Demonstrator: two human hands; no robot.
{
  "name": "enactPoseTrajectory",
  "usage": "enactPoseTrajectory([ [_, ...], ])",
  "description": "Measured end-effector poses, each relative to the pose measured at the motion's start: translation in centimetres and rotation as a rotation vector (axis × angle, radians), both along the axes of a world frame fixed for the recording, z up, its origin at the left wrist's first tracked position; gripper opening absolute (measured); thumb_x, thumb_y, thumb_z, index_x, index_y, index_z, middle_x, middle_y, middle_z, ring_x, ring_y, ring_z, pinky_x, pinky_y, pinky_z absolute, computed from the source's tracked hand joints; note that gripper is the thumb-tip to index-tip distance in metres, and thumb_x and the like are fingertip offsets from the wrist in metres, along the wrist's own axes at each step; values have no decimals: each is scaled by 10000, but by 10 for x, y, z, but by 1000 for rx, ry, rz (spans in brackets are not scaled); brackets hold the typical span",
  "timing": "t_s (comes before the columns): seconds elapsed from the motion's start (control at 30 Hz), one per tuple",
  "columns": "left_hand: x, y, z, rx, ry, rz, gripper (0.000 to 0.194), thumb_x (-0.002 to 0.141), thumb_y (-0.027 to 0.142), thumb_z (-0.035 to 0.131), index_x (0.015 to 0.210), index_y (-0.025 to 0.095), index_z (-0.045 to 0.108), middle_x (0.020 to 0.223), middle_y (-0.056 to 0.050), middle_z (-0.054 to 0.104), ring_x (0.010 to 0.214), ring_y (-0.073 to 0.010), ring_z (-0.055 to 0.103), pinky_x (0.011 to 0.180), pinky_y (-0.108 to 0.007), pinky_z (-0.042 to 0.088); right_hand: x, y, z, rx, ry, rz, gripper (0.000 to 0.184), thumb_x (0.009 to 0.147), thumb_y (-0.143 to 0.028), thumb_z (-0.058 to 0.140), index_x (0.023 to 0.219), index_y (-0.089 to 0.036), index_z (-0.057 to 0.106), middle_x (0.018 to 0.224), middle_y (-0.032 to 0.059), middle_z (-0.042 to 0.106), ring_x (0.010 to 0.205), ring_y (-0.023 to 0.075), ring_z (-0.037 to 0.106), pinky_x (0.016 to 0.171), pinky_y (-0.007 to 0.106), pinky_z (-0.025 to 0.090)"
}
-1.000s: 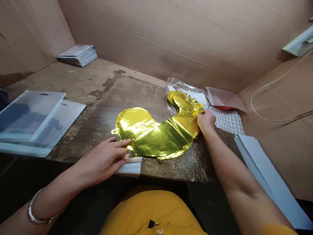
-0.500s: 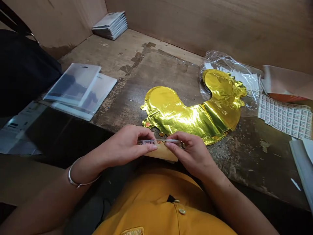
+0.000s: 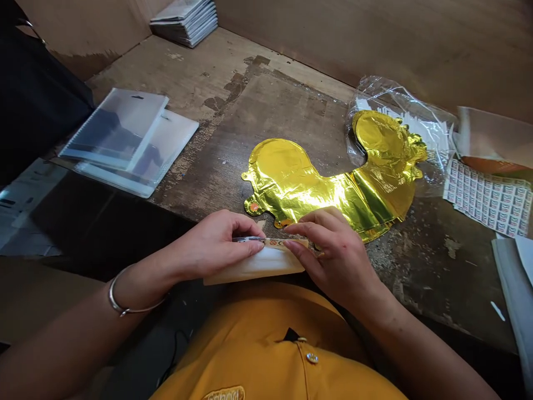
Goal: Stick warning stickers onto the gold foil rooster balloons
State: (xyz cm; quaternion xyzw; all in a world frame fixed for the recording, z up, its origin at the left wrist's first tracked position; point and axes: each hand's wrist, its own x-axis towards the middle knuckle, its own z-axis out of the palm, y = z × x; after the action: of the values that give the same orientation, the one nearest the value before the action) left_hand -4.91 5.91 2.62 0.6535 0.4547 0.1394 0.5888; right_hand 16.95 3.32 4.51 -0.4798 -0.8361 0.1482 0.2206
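Note:
My left hand [image 3: 222, 244] pinches a folded printed paper [image 3: 266, 261] between thumb and fingers, low in front of my body. Small printed symbols run along its upper edge, and its pale side faces me. At the paper's right end is my right hand [image 3: 333, 244], thumb and forefinger apart around the top edge. The thumb overlaps the paper; whether it presses on it is hard to see. Just beyond both hands, a flat gold foil balloon [image 3: 328, 194] lies curved on the worn table [image 3: 208, 166], with a small orange spot on one tab.
Two clear plastic sleeves [image 3: 125, 133] lie at the left by a dark bag [image 3: 37, 105]. A stack of folded packets [image 3: 187, 22] stands in the back corner. To the right are a clear bag of white strips [image 3: 428, 130], sticker sheets [image 3: 487, 197] and grey-white sheets [image 3: 510, 278].
My right thumb and forefinger have parted from their pinch on the paper's edge. More of the paper's pale side now shows below the hands. The balloon lies as before.

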Motion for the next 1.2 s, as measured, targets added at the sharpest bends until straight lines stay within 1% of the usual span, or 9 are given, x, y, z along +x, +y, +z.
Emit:
enactPoseTrajectory([
  [0.37, 1, -2, -4, -34, -49, 12, 171, 807, 325, 603, 823, 204, 722, 793, 35, 718, 734, -136, 630, 652, -214, 465, -4, 1, -4, 110, -63, 107, 112, 870, -151, 575, 794, -161, 656, 777, 57, 635, 750, 174, 507, 682, 309, 452],
  [0.6, 2, 1, -9, -103, -57, 76, 177, 773, 327, 605, 735, 168, 671, 694, 28, 654, 643, -119, 575, 574, -209, 426, -6, -10, -15, 302, -209, 357, 140, 876, -95, 490, 892, -96, 629, 756, 92, 625, 659, 181, 453, 571, 327, 384],
  [0.7, 0, 2, -10, -146, -30, 77, 200, 760, 353, 609, 741, 162, 666, 675, 23, 642, 613, -123, 563, 545, -217, 415, -7, -17, -13, 242, -123, 300, 106, 859, -82, 521, 903, -111, 613, 778, 82, 617, 683, 171, 491, 616, 321, 422],
  [0.77, -1, 0, -10, -123, 5, 61, 209, 776, 362, 596, 763, 169, 675, 687, 18, 656, 617, -135, 577, 546, -229, 423, -5, -15, -9, 199, 13, 122, 84, 843, -83, 560, 876, -147, 603, 789, 58, 611, 706, 157, 525, 653, 304, 441],
  [0.83, -3, -5, -7, 33, 74, 31, 194, 811, 349, 571, 795, 193, 685, 720, 17, 677, 652, -150, 606, 585, -252, 439, -3, -5, -6, 133, 186, -145, 65, 830, -116, 607, 825, -180, 604, 781, 31, 614, 725, 147, 557, 673, 290, 448],
  [0.9, -4, -9, -5, 345, 158, -5, 173, 853, 310, 542, 825, 221, 688, 807, 11, 702, 746, -171, 638, 691, -300, 453, -4, 11, -6, 25, 354, -363, 40, 817, -187, 647, 785, -198, 626, 756, 13, 629, 718, 147, 572, 665, 290, 446],
  [0.97, -6, -10, -7, 685, 218, -32, 168, 884, 260, 515, 844, 231, 675, 1000, -9, 710, 925, -200, 647, 872, -381, 422, -8, 29, -11, -119, 483, -468, 64, 797, -247, 670, 758, -199, 656, 733, 4, 645, 688, 142, 574, 649, 289, 445],
  [1.03, -8, -6, -12, 890, 246, -68, 162, 898, 226, 499, 855, 226, 655, 1207, -30, 659, 1110, -224, 602, 1022, -455, 323, -17, 43, -19, -240, 539, -489, 105, 778, -278, 678, 723, -188, 672, 713, 3, 652, 660, 135, 572, 636, 285, 449],
  [1.2, -11, 8, -30, 866, 281, -161, 118, 899, 238, 511, 868, 230, 625, 1287, -40, 630, 1217, -223, 560, 1082, -499, 261, -35, 54, -44, -297, 462, -459, 174, 773, -315, 653, 667, -179, 673, 663, 13, 646, 620, 136, 564, 613, 285, 451],
])
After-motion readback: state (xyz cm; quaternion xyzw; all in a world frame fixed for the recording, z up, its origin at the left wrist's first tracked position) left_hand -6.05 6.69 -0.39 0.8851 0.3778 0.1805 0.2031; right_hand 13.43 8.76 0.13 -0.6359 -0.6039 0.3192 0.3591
